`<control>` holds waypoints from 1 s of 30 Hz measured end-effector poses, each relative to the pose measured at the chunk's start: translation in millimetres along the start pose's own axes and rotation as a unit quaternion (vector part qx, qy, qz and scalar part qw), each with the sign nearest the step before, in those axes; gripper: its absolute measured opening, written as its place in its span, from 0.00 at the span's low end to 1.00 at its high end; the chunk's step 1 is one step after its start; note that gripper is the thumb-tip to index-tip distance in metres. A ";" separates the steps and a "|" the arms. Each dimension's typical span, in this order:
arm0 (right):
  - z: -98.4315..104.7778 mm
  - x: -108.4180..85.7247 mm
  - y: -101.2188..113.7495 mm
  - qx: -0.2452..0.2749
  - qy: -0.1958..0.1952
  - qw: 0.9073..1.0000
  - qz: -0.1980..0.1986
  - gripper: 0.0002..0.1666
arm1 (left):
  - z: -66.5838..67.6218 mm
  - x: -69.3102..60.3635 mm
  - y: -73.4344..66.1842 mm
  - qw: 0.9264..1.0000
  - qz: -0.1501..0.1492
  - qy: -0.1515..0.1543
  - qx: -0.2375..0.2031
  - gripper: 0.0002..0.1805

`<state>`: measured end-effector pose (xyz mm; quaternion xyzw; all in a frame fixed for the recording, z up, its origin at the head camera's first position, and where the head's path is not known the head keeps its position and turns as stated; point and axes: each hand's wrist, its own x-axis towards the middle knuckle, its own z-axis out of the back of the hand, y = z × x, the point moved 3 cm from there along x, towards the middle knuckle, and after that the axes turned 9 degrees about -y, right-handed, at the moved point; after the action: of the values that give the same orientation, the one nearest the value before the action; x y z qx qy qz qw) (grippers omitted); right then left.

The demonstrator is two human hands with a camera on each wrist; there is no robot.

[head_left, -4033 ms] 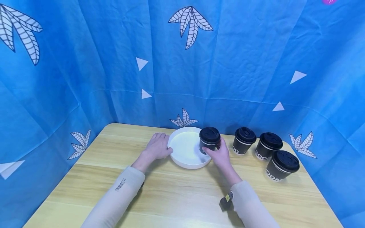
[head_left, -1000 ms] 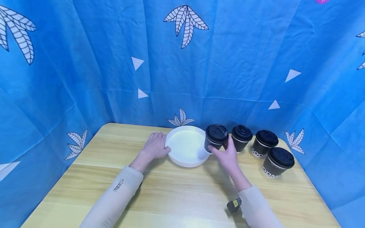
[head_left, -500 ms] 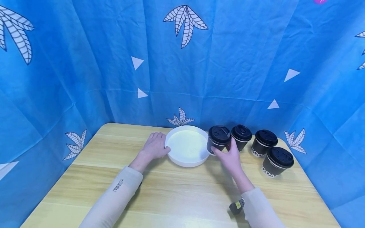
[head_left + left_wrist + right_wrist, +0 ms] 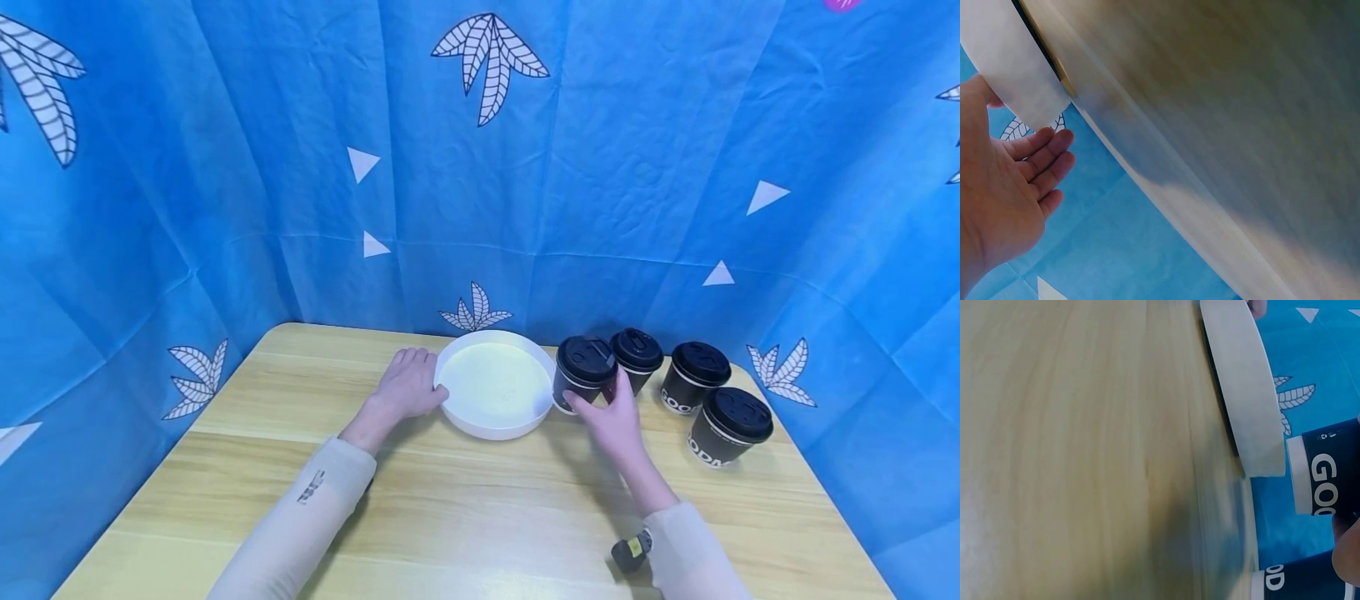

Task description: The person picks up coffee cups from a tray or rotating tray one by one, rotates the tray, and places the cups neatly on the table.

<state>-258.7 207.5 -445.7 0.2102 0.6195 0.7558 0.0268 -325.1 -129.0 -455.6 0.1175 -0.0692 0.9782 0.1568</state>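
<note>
My right hand (image 4: pixel 611 417) grips a dark lidded paper coffee cup (image 4: pixel 585 362) just right of the round white tray (image 4: pixel 495 387). In the right wrist view that cup (image 4: pixel 1329 472) has its white base band raised above the table's level, with white lettering on its side. My left hand (image 4: pixel 408 385) holds the tray's left rim. Seen from the left wrist, the thumb passes over the rim and loosely curled fingers (image 4: pixel 1047 169) lie by the outer wall. Nothing lies inside the tray.
Behind the held cup stands another lidded coffee cup (image 4: pixel 636 354). Two more, a back cup (image 4: pixel 697 375) and a nearer cup (image 4: pixel 729 427), stand to the right. A blue patterned curtain (image 4: pixel 480 200) hangs behind the wooden table (image 4: pixel 480 517).
My right hand has carried the cup from over the tray's right side to the right, past its rim, and slightly nearer lately. My left hand stays on the tray.
</note>
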 end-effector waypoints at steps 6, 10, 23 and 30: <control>5.9 0.2 -4.8 -0.013 -0.005 1.000 -0.006 0.48 | 1.0 -1.0 -1.0 1.000 -0.002 -0.002 -0.003 0.37; 9.4 -0.4 -7.9 -0.033 -0.009 0.999 -0.010 0.48 | 2.1 -1.0 -1.0 1.000 -0.001 -0.003 -0.006 0.37; 20.0 -2.6 -13.4 -0.038 -0.012 0.999 -0.018 0.48 | 5.7 -3.2 -2.6 1.000 0.004 -0.003 -0.010 0.36; 28.0 -6.5 -14.9 -0.046 -0.014 0.999 -0.024 0.49 | 4.5 -3.1 -2.4 1.000 0.001 -0.002 -0.009 0.37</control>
<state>-246.2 234.9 -457.6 0.2043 0.5885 0.7797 0.0636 -320.6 -128.4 -451.8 0.1180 -0.0780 0.9775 0.1562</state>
